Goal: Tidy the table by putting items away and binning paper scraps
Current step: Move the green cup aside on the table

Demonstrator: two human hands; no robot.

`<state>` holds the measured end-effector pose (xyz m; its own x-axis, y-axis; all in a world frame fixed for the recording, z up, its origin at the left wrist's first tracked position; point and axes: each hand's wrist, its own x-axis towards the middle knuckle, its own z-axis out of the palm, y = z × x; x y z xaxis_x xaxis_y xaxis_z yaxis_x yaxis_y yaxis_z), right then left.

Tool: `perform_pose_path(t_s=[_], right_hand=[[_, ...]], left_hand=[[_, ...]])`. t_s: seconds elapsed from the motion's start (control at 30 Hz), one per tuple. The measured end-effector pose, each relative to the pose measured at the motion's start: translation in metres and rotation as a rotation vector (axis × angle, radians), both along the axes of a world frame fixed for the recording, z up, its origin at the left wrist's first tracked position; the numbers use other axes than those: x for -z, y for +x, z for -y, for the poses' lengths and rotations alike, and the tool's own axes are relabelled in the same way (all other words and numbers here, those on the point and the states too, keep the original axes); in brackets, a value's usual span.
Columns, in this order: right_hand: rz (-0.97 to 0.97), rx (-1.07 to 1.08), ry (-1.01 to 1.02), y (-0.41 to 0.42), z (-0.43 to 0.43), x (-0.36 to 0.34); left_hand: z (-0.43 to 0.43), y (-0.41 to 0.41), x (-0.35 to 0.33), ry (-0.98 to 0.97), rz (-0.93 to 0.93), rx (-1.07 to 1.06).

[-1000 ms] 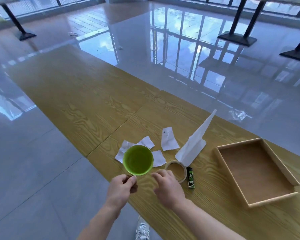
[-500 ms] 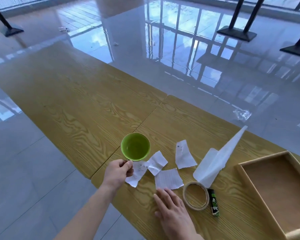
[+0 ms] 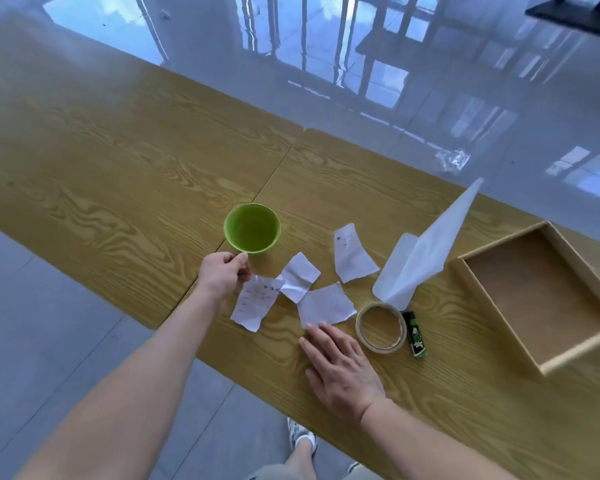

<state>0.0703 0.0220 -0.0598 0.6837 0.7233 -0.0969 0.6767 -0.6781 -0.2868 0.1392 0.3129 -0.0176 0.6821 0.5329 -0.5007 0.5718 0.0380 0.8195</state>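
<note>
Left hand (image 3: 222, 277) pinches the green bowl (image 3: 252, 228) at its 6 o'clock rim; only green shows inside. Right hand (image 3: 342, 370) lies flat, fingertips (image 3: 321, 329) on one paper scrap (image 3: 326, 304). Three more scraps (image 3: 300, 277) lie at the bowl's 4–5 o'clock. The wooden tray (image 3: 465, 271) sits at the table's (image 3: 118, 150) 3 o'clock, brown floor showing.

The bowl (image 3: 252, 228) was bright green. The table (image 3: 118, 168) was yellow-brown with a wavy wood grain. The paper scraps (image 3: 326, 306) were white. The tape roll (image 3: 381, 348) was beige, the small pack (image 3: 417, 336) black and green.
</note>
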Motion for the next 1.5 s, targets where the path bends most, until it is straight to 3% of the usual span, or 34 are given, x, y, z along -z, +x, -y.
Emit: perform_pose_path(t_s=[0.97, 1.5], right_hand=[[0.03, -0.013, 0.011, -0.001, 0.0, 0.006], [0.021, -0.008, 0.008, -0.003, 0.0, 0.011]], left_hand=[[-0.019, 0.014, 0.009, -0.119, 0.05, 0.057], [-0.022, 0.009, 0.012, -0.002, 0.067, -0.054]])
